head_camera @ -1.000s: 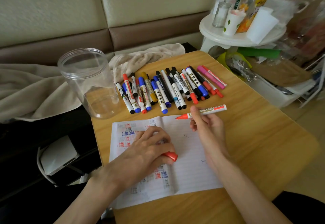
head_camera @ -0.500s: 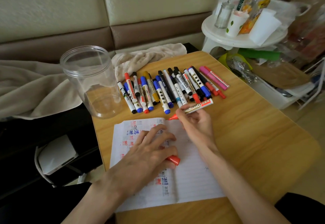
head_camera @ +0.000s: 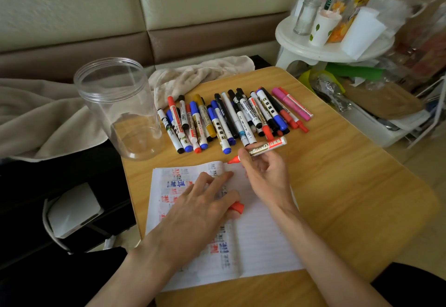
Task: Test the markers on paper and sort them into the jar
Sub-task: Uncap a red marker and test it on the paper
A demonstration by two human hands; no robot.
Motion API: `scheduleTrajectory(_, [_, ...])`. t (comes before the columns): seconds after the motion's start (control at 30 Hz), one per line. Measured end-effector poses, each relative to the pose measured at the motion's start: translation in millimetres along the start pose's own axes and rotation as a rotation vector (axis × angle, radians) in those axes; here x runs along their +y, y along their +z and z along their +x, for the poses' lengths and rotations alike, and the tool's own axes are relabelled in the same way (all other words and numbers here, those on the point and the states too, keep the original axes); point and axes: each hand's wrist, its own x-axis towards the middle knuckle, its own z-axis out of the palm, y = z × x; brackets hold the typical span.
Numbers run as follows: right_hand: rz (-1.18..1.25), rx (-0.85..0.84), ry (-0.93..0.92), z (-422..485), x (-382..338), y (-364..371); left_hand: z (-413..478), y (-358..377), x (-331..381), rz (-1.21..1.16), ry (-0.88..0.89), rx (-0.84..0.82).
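Testing: I'm pinching the uncapped marker (head_camera: pixel 277 143) in my right grip (head_camera: pixel 265 176), left grip (head_camera: pixel 198 210) pinning paper (head_camera: pixel 265 241), thumb clutching cap (head_camera: pixel 237 208). Nib (head_camera: pixel 232 160) is needing lowering next.

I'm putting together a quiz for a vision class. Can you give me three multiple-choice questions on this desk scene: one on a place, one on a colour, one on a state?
1. Where does the jar stand relative to the pile of markers?
A) left of it
B) right of it
C) on top of it

2. What colour is the tip of the marker in the right hand?
A) blue
B) red
C) black

3. The jar is:
A) lidded
B) half full
C) open and empty

Answers:
1 A: it stands on the table, left of the pile.
2 B: the uncapped tip shows red.
3 C: it has no lid on it and nothing inside.
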Motion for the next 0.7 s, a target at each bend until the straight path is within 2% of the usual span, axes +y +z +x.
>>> scheduleTrajectory(0.43, [-0.019,-0.017,-0.018,-0.4,1.8,0.2,0.3,6.6,-3.0,0.052,-0.010,0.008])
scheduleTrajectory(0.7, [-0.112,0.012,-0.085,-1.0,0.6,0.1,0.0,6.1,-3.7,0.029,-0.005,0.020])
